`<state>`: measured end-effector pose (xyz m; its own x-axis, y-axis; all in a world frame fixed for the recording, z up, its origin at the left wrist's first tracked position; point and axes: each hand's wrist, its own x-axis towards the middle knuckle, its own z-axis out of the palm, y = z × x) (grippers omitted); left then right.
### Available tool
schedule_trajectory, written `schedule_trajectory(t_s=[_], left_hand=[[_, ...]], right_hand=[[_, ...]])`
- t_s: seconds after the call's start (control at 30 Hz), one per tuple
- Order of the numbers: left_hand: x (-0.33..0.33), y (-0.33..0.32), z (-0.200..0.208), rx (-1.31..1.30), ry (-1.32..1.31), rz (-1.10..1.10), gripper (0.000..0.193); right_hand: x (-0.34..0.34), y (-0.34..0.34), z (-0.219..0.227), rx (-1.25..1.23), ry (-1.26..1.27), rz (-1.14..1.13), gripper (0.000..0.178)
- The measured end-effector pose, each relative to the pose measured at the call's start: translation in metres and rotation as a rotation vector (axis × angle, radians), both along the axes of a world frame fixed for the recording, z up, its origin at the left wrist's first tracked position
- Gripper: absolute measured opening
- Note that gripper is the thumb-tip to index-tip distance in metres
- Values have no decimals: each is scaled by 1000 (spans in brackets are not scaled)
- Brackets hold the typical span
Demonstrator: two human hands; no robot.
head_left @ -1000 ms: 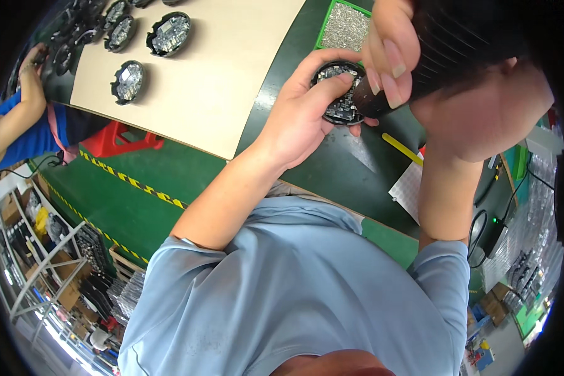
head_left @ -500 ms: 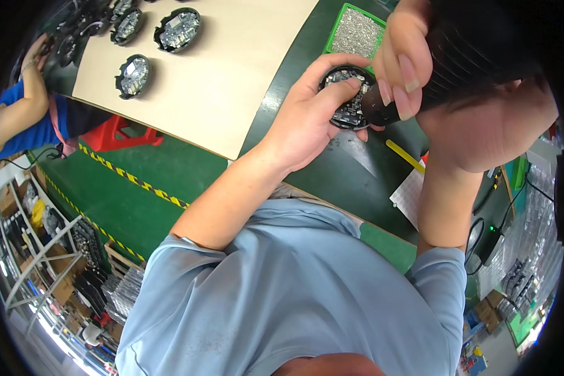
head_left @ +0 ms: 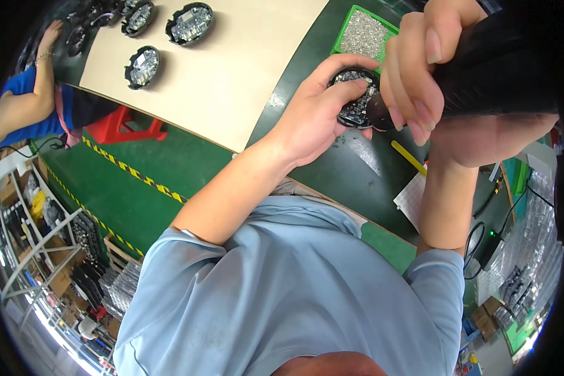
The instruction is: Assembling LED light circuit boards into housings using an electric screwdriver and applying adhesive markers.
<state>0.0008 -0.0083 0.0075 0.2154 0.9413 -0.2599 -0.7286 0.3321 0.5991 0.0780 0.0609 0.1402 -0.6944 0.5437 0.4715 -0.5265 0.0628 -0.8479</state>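
My left hand (head_left: 310,116) grips a round black housing (head_left: 351,111) with a circuit board inside, over the dark green table. Its thumb presses on the board and the fingers curl round the rim. My right hand (head_left: 417,78) is wrapped around a thick black electric screwdriver (head_left: 501,66), which lies across the upper right. The tool's narrower front end reaches over the right part of the housing; its tip and the exact contact point are hidden. Just beyond the housing sits a green tray (head_left: 344,28) filled with small silvery screws.
Similar round housings (head_left: 143,67) lie on the beige sheet (head_left: 232,69) at the left. A yellow stick (head_left: 408,156) and white paper (head_left: 412,199) are near my right forearm. Another person's arm (head_left: 42,78) shows at far left, by a red stool (head_left: 122,125).
My right hand and the screwdriver have tilted slightly, with the fingers shifted along the tool. The left hand still grips the housing. The whole view has shifted a little.
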Motion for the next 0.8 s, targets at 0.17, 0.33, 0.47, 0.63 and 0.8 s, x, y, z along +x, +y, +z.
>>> schedule_trajectory(t_s=[0.17, 0.33, 0.47, 0.63, 0.8], left_hand=[[-3, -2, -9, 24, -26, 1, 30], [-5, 5, -8, 74, 45, -33, 35], [-2, 1, 2, 123, 207, -57, 39], [-6, -7, -11, 189, 308, -131, 24], [-2, -22, -2, 285, 303, -107, 23]], right_hand=[[2, 0, 1, 2, 20, 46, 81], [20, 11, 5, 26, 30, 54, 82], [73, 34, 5, 103, 50, 41, 83], [88, 37, -4, -125, 9, -319, 100], [90, 39, -10, -168, 26, -220, 99]])
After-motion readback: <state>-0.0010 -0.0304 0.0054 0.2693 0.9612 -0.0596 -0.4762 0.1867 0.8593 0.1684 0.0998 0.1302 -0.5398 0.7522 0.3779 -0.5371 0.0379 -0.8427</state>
